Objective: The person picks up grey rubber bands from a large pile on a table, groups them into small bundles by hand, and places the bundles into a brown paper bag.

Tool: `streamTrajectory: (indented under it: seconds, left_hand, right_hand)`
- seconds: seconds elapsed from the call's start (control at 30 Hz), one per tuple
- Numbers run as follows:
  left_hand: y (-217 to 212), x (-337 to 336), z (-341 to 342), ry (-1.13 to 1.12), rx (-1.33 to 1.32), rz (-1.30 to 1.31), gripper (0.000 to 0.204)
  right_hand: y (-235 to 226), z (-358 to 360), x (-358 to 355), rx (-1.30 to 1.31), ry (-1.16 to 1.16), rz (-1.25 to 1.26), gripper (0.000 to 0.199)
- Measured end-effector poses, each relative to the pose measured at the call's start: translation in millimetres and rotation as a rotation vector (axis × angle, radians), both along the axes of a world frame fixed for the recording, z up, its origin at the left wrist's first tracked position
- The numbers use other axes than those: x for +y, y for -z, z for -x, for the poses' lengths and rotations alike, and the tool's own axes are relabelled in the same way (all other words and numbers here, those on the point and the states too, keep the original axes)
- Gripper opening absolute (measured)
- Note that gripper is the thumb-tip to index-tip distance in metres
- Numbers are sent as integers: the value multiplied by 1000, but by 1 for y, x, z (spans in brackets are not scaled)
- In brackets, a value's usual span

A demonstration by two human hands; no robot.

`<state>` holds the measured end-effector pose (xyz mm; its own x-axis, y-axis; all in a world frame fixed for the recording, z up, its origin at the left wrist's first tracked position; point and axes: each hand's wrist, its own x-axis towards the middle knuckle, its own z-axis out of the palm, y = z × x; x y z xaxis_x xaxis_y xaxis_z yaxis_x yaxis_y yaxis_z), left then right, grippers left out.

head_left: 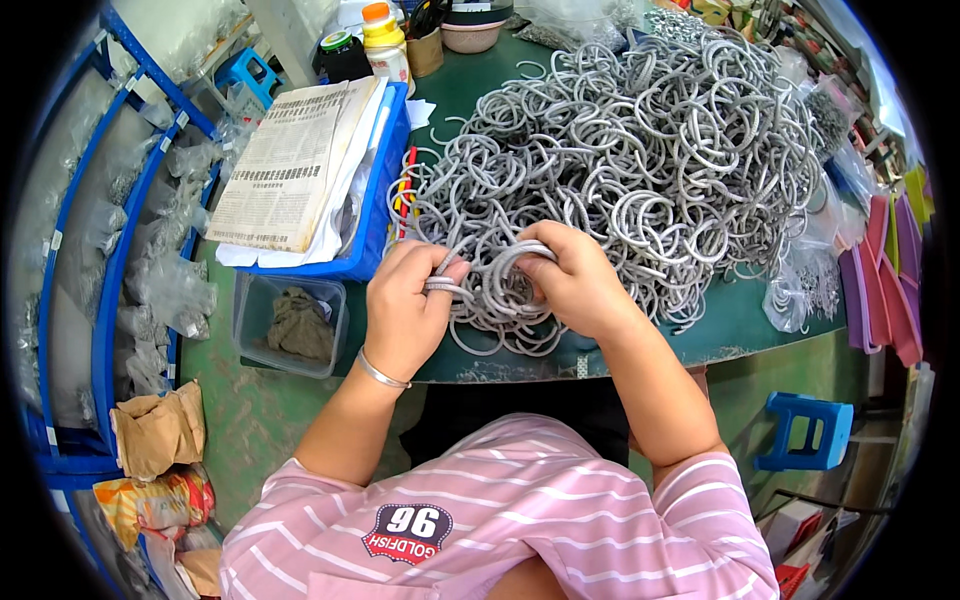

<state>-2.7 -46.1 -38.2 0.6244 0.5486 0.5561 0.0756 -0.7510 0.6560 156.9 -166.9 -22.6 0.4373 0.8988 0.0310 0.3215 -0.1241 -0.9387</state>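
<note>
A large heap of grey curved rings, many of them open C shapes, covers much of the green table. At the heap's near left side, my left hand is closed on a few grey rings, pinched between thumb and fingers. My right hand grips a small bundle of grey rings between thumb and fingers, just to the right of the left hand. The two hands are apart, both over the table's near edge. How many rings each hand holds is hard to tell.
Left of the heap sit a blue bin topped with newspaper and a clear tub with a grey-brown cloth. Bottles stand behind. Blue shelving is at far left; a blue stool stands at right.
</note>
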Motion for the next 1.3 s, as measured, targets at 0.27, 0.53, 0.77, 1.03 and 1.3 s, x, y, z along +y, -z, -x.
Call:
streamTrajectory:
  seconds: [0.27,0.53,0.77,1.03,1.3]
  left_hand:
    - [19,17,5,-61,130,543,11]
    - [3,5,13,56,183,461,11]
    - [0,7,26,4,271,747,17]
    - [13,-17,27,159,147,167,11]
    - [29,5,38,284,-452,1373,20]
  right_hand:
    - [11,5,-1,-628,106,-259,31]
    - [0,15,14,-1086,-10,-163,10]
    - [11,2,-3,-718,248,-286,18]
    - [33,42,-25,-267,33,-222,28]
    - [39,29,-24,466,144,-399,22]
